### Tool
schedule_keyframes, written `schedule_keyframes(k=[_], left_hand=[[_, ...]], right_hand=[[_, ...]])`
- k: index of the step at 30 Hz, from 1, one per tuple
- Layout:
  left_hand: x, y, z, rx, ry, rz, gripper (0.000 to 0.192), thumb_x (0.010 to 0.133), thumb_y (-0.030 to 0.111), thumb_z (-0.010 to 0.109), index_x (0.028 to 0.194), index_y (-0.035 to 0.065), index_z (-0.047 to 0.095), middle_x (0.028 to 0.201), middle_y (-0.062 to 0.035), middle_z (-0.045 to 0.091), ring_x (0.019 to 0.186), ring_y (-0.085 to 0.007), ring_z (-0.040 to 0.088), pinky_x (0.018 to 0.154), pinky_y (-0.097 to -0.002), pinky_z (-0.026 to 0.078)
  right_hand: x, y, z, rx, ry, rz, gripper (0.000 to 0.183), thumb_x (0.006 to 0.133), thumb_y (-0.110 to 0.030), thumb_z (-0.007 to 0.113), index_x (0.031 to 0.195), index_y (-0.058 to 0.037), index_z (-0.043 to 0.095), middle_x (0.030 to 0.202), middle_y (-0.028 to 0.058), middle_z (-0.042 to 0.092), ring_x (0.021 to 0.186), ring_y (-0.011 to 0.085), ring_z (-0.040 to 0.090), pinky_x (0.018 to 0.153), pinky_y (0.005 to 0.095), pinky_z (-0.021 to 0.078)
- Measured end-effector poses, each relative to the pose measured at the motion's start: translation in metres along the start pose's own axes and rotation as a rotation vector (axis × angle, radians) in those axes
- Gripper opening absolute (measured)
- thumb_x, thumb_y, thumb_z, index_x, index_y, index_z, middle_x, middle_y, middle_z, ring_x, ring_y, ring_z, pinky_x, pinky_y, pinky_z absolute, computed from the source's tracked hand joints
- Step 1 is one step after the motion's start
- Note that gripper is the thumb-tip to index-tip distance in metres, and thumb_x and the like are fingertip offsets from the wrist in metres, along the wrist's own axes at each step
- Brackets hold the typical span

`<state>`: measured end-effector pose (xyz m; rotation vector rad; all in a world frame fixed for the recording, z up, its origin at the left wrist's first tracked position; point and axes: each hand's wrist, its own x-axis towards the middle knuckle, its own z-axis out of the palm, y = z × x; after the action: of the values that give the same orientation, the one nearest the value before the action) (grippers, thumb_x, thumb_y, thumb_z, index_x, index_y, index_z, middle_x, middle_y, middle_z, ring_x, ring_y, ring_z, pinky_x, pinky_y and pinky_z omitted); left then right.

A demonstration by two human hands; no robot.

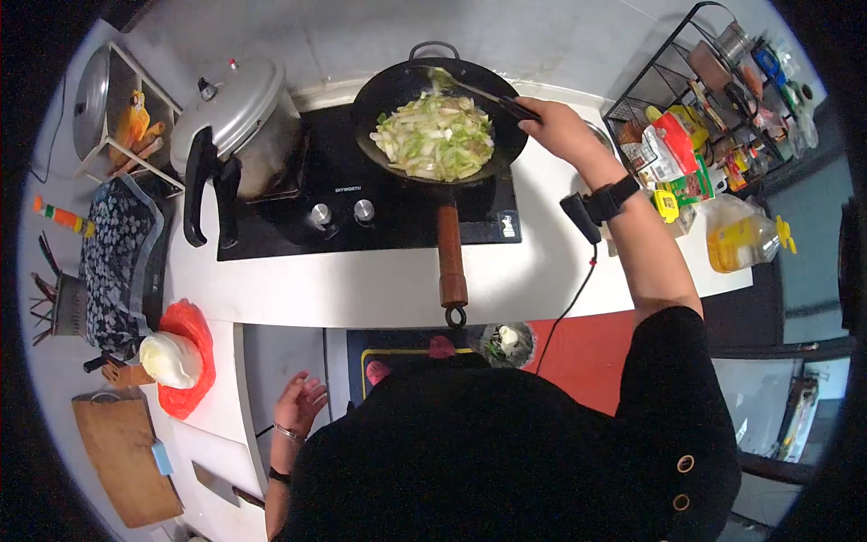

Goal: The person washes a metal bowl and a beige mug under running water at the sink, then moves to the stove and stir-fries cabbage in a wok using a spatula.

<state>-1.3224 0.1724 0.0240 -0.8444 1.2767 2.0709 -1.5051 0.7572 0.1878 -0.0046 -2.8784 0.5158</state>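
Observation:
Chopped cabbage (437, 139) fills the bottom of a black wok (508, 146) on the cooktop. My right hand (557, 132) is closed around the dark handle of a spatula (477, 90), at the wok's right rim. Some green leaf clings to the spatula's head, near the wok's far side. The wok's wooden handle (450, 251) points back towards me over the counter edge, with no hand on it. My left hand (300, 403) hangs low beside my body, fingers apart and holding nothing.
A pressure cooker (250, 135) occupies the left burner of the black cooktop (278, 234). Left lie a cabbage half (171, 359) on a red bag, a cutting board (125, 461) and a cleaver (217, 482). An oil jug (742, 240) and a seasoning rack (650, 88) stand right.

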Motion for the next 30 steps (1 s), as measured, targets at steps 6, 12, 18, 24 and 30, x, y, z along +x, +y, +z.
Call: schedule_keyframes(k=[6, 12, 18, 24, 30], left_hand=[[0.0, 0.001, -0.001, -0.011, -0.005, 0.021, 0.031, 0.087, 0.023, 0.052, 0.115, 0.0093, 0.047, 0.092, -0.007, 0.062, 0.086, -0.0254, 0.061, 0.081, -0.0444, 0.047], [-0.001, 0.002, 0.008, 0.02, -0.026, 0.006, 0.03, 0.087, 0.022, 0.051, 0.115, 0.0093, 0.047, 0.092, -0.0065, 0.063, 0.086, -0.0246, 0.061, 0.08, -0.0437, 0.047], [0.009, 0.009, 0.009, 0.046, -0.037, -0.005, 0.031, 0.087, 0.022, 0.051, 0.115, 0.0103, 0.047, 0.091, -0.0057, 0.063, 0.086, -0.0231, 0.061, 0.081, -0.0436, 0.046], [0.004, 0.005, 0.01, 0.044, -0.009, -0.008, 0.031, 0.087, 0.023, 0.052, 0.114, 0.0102, 0.047, 0.092, -0.0053, 0.063, 0.086, -0.0219, 0.06, 0.081, -0.0418, 0.046], [0.015, 0.006, 0.014, 0.042, -0.044, -0.016, 0.032, 0.086, 0.024, 0.053, 0.114, 0.0095, 0.047, 0.093, -0.0068, 0.063, 0.086, -0.0239, 0.06, 0.08, -0.0423, 0.047]], right_hand=[[-0.019, -0.04, -0.028, -0.13, -0.17, -0.098, 0.042, 0.076, -0.018, 0.06, 0.118, -0.0162, 0.055, 0.096, 0.016, 0.062, 0.088, 0.033, 0.059, 0.078, 0.0395, 0.0466], [-0.008, -0.046, -0.012, -0.189, -0.072, -0.151, 0.042, 0.076, -0.016, 0.06, 0.118, -0.0208, 0.055, 0.09, 0.0151, 0.062, 0.084, 0.0333, 0.059, 0.074, 0.0421, 0.047], [-0.027, -0.037, -0.029, -0.301, -0.107, -0.25, 0.047, 0.072, -0.008, 0.062, 0.117, -0.0205, 0.055, 0.079, 0.0128, 0.057, 0.079, 0.0321, 0.056, 0.071, 0.0402, 0.0448], [-0.061, -0.045, -0.084, -0.261, -0.114, -0.253, 0.041, 0.074, -0.01, 0.061, 0.115, -0.0171, 0.057, 0.081, 0.0137, 0.062, 0.074, 0.0289, 0.06, 0.068, 0.038, 0.0469], [-0.074, -0.057, -0.041, 0.52, -0.351, 0.109, 0.038, 0.083, -0.008, 0.058, 0.121, -0.0058, 0.052, 0.079, -0.003, 0.053, 0.069, 0.0089, 0.047, 0.063, 0.0229, 0.0416]])
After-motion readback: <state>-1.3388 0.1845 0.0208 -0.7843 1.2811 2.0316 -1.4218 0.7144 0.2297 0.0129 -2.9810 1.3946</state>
